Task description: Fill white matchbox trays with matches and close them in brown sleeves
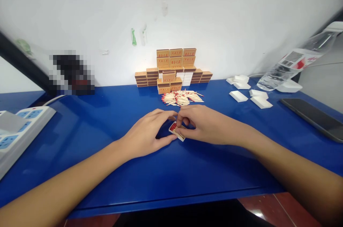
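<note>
A small white matchbox tray (183, 138) lies tilted on the blue table, with red-headed matches (173, 127) inside it. My left hand (146, 132) curves round the tray's left end, thumb against the near side and fingertips at the far side. From the right, my right hand (200, 121) reaches over the tray with bent fingers and thumb closed on the matches in it. Its fingers cover part of the tray. Just beyond my hands is a loose pile of matches (179, 97). Stacked matchboxes (175, 62) stand behind the pile, against the wall.
White empty trays (238, 96) lie scattered at the right. A clear plastic bottle (292, 61) leans behind them, and a dark phone (313, 116) rests near the right edge. On the left sits a power strip (29, 130). A pixelated dark object (72, 73) is by the wall.
</note>
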The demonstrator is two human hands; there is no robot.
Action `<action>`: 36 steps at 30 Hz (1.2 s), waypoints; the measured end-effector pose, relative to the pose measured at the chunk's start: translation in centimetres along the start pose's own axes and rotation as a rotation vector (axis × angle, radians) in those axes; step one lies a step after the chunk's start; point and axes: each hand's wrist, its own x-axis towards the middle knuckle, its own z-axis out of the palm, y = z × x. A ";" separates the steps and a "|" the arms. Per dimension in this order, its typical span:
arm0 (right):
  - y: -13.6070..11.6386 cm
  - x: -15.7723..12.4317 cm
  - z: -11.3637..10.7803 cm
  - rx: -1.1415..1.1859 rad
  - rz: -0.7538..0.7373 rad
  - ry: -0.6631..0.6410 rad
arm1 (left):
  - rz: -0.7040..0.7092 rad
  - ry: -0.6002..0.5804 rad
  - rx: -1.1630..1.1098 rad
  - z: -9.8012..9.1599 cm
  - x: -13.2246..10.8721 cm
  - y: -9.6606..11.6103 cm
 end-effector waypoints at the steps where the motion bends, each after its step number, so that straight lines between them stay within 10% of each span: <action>1: 0.0 0.0 0.1 0.007 0.006 -0.002 | -0.002 -0.007 -0.003 0.0 0.0 0.0; 20: 0.2 -0.1 0.4 0.119 0.000 -0.130 | -0.030 -0.020 -0.007 -0.1 -0.1 0.2; 36: 5.0 1.0 -2.2 -0.197 0.121 0.120 | -0.016 0.008 0.012 0.0 -0.3 0.1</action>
